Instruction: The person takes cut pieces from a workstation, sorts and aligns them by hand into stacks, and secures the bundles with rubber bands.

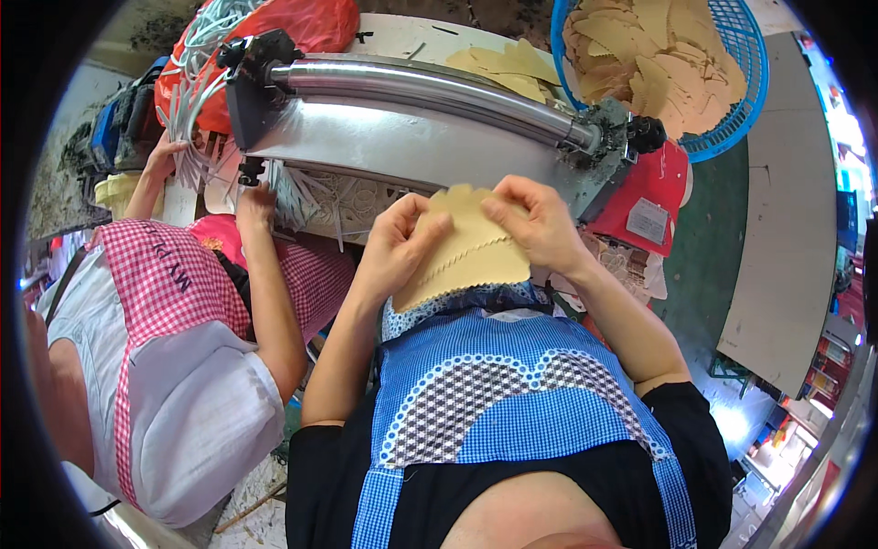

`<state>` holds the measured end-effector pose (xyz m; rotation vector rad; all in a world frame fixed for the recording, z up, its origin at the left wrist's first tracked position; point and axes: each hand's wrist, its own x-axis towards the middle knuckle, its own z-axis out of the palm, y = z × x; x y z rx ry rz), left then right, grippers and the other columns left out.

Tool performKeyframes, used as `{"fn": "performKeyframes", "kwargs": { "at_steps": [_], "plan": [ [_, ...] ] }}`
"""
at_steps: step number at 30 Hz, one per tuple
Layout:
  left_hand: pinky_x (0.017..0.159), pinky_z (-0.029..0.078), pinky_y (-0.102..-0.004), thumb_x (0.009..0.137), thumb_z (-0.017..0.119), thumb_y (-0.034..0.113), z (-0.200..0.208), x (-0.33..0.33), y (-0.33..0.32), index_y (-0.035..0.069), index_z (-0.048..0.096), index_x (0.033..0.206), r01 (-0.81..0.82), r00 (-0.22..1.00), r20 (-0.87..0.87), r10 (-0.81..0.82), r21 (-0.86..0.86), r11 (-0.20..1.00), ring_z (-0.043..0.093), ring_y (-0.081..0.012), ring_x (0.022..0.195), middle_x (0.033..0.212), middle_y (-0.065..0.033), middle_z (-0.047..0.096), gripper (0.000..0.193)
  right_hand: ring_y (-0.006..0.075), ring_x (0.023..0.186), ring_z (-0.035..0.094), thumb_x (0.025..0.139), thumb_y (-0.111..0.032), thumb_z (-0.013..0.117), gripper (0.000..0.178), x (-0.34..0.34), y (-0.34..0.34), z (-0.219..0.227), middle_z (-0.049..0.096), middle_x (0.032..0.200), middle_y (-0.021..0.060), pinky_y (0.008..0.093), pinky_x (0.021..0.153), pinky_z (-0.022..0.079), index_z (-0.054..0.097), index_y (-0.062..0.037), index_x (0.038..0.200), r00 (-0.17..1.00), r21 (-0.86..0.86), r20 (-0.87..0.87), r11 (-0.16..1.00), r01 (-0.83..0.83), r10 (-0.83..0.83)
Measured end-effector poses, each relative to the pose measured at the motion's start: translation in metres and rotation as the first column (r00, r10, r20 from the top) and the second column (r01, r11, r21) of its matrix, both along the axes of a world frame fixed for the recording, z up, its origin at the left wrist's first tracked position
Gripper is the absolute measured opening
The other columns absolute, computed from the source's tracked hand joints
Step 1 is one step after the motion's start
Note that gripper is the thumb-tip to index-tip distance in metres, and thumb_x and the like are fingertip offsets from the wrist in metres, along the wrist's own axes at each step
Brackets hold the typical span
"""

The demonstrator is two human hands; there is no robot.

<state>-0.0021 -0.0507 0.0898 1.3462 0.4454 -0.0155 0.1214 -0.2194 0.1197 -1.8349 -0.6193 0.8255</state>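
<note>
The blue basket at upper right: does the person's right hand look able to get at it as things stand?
Probably not directly: the right hand is pinching the tan material, and the dark roller mount stands between it and the blue basket.

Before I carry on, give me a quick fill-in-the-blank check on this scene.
1. Of the left hand and right hand, the number gripping the tan pieces is ____.
2. The basket at upper right, heaped with similar pieces, is coloured ____.
3. The co-worker sits to the wearer's ____.

Missing words: two; blue; left.
</note>
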Motion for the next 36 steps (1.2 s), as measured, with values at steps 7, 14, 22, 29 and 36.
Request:
{"fn": "performKeyframes", "kwargs": {
  "at_steps": [7,14,22,29,36],
  "plan": [
    [0.062,0.051,-0.0204,0.085,0.067,0.010,-0.003,-0.024,0.008,-0.003,0.056,0.099,-0.034,0.999,-0.024,0.031,-0.146,0.989,0.062,-0.0083,0.072,0.083,-0.0077,0.064,0.023,0.0128,0.078,0.061,0.095,-0.016,0.049,0.020,0.016,-0.024,-0.021,0.064,0.086,0.0093,0.0228,0.070,0.050,0.054,0.0003,0.105,0.744,-0.023,-0.543,0.893,0.450,-0.389],
    [0.056,0.045,-0.0191,0.088,0.064,0.017,-0.005,-0.007,0.010,-0.002,0.059,0.093,0.054,0.998,-0.028,-0.052,0.075,0.996,0.056,-0.0042,0.066,0.073,-0.0011,0.062,0.020,0.0149,0.082,0.064,0.092,-0.016,0.052,0.020,0.008,0.003,-0.019,0.066,0.088,0.0077,0.0266,0.071,0.050,0.056,-0.0038,0.108,0.852,0.008,-0.439,0.947,0.321,-0.285],
    [0.058,0.047,-0.0200,0.089,0.062,0.015,-0.003,-0.020,0.010,-0.003,0.059,0.098,-0.019,1.000,-0.006,0.019,-0.024,1.000,0.057,-0.0049,0.068,0.077,-0.0027,0.063,0.020,0.0127,0.076,0.063,0.095,-0.015,0.048,0.020,0.032,-0.029,-0.028,0.065,0.085,0.0111,0.0189,0.061,0.050,0.057,0.0012,0.102,0.815,-0.029,-0.490,0.940,0.340,-0.310],
    [0.054,0.047,-0.0194,0.089,0.063,0.018,-0.016,-0.010,0.010,-0.004,0.059,0.100,0.048,0.997,-0.051,-0.059,-0.190,0.981,0.058,-0.0054,0.065,0.076,-0.0032,0.063,0.026,0.0122,0.082,0.062,0.092,-0.018,0.055,0.020,0.004,0.004,-0.012,0.065,0.093,0.0094,0.0237,0.070,0.051,0.058,0.0000,0.100,0.941,0.060,-0.270,0.972,0.227,-0.203],
    [0.072,0.050,-0.0221,0.085,0.068,0.017,-0.010,-0.013,0.001,-0.004,0.054,0.111,0.095,0.995,0.026,-0.091,-0.207,0.974,0.061,-0.0088,0.080,0.092,-0.0064,0.064,0.037,0.0046,0.062,0.048,0.092,-0.025,0.058,0.028,0.003,-0.007,-0.011,0.056,0.063,-0.0001,0.0238,0.056,0.041,0.059,0.0002,0.079,0.992,0.002,0.004,0.992,0.129,-0.129]
  ]
}}
